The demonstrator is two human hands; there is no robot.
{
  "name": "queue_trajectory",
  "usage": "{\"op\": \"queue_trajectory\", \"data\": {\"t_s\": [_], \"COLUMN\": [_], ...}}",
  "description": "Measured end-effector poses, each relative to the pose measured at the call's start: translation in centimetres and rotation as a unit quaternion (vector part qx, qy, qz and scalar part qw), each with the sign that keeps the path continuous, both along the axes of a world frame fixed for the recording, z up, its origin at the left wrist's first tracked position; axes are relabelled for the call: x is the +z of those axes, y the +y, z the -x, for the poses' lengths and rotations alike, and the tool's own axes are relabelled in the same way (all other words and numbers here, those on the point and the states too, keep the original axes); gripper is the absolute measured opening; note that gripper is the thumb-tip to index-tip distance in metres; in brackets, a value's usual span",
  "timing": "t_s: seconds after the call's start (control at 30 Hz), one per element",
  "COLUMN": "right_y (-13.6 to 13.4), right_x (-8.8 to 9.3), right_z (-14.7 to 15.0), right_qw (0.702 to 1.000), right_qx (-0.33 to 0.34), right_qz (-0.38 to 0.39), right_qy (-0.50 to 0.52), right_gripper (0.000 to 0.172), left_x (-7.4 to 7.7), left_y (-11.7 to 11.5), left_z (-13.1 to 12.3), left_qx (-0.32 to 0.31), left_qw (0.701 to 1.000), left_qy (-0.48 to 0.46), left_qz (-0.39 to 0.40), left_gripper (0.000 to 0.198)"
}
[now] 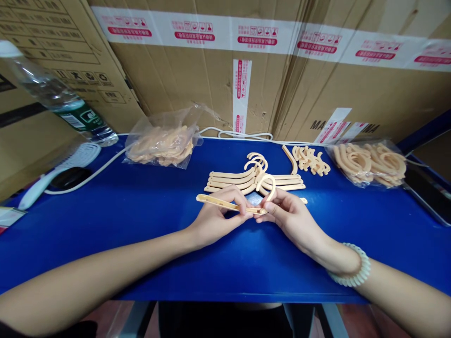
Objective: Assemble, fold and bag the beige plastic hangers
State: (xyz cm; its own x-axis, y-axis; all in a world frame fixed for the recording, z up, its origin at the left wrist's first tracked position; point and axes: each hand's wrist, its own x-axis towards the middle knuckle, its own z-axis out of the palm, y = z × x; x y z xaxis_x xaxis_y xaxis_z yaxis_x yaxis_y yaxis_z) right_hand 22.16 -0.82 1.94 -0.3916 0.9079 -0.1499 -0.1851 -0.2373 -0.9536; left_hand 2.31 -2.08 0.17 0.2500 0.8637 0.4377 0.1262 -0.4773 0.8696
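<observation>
Near the middle of the blue table, my left hand is closed around a beige plastic hanger arm, which points out to the left. My right hand pinches a curved beige hanger hook against the inner end of that arm. Fingertips of both hands meet there, so the joint is partly hidden. Just beyond the hands lie several beige hangers stacked in a row, their hooks pointing away. A piece end shows to the right, behind my right hand.
Loose hooks and a single arm lie at back right, beside a bag of beige parts. Another bag, a bottle, a hairbrush and a white cable are left and behind. Cardboard boxes wall the back.
</observation>
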Motion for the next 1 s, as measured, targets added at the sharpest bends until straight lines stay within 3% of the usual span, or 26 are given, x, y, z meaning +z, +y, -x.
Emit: {"op": "queue_trajectory", "data": {"t_s": [0.27, 0.4, 0.5, 0.67, 0.77, 0.83, 0.9, 0.97, 1.0], "right_y": [-0.2, -0.1, -0.1, -0.1, 1.7, 4.1, 6.9, 9.4, 10.4], "right_x": [0.0, 0.3, 0.4, 0.6, 1.6, 2.4, 3.0, 3.0, 2.8], "right_z": [0.3, 0.4, 0.5, 0.5, -1.0, -3.0, -5.5, -7.9, -8.8], "right_qw": [0.993, 0.981, 0.971, 0.973, 0.952, 0.898, 0.776, 0.655, 0.611], "right_qx": [-0.016, -0.029, -0.043, 0.007, 0.040, -0.020, -0.070, -0.038, -0.013], "right_qz": [-0.087, -0.160, -0.200, -0.192, -0.247, -0.353, -0.485, -0.547, -0.561], "right_qy": [-0.077, -0.108, -0.120, -0.124, -0.174, -0.261, -0.398, -0.519, -0.558], "right_gripper": [0.027, 0.026, 0.027, 0.030, 0.026, 0.025, 0.023, 0.029, 0.033], "left_x": [0.5, 0.5, 0.3, 0.2, 0.3, 0.4, 0.5, 0.5, 0.5], "left_y": [-0.6, -0.5, -0.2, -0.1, 0.0, 0.1, 0.2, 0.3, 0.3], "left_z": [-0.6, -0.9, -1.1, -1.3, -1.1, -1.0, -0.9, -0.8, -0.8], "left_qx": [0.039, 0.028, 0.031, -0.025, -0.024, -0.006, 0.005, 0.006, 0.005], "left_qw": [0.998, 0.980, 0.959, 0.949, 0.949, 0.946, 0.945, 0.946, 0.946], "left_qy": [0.002, -0.106, -0.174, -0.175, -0.162, -0.164, -0.166, -0.165, -0.164], "left_qz": [0.054, 0.165, 0.223, 0.260, 0.271, 0.278, 0.282, 0.280, 0.278], "left_gripper": [0.020, 0.020, 0.031, 0.033, 0.032, 0.035, 0.035, 0.035, 0.035]}}
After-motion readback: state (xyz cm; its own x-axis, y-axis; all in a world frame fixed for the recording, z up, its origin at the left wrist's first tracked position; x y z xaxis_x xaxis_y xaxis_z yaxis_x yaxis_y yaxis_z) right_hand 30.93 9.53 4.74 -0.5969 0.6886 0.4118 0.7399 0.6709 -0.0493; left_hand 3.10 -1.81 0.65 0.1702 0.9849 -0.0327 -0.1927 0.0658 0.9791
